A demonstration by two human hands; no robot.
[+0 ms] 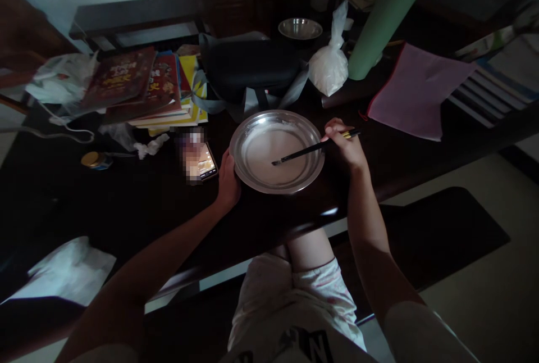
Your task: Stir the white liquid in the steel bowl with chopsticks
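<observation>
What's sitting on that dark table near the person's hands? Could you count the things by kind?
Metal dishes: 2, the big pan the left hand steadies, and a small bowl behind.
Chopsticks: 1 pair, in the right hand.
Phones: 1.
White plastic bags: 1.
Green cylinders: 1.
Book stacks: 1.
Total: 7.

Metal plate [278,183] on the table [126,205], between the left hand [228,182] at its left rim and the right hand [346,146] at its right rim; chopsticks [314,149] run from the right hand into the plate. Phone [204,163] just left of the left hand, stacked books [155,90] beyond it. Tied bag [329,65] and small bowl [300,28] behind the right hand, folded cloth [415,90] to its right.
</observation>
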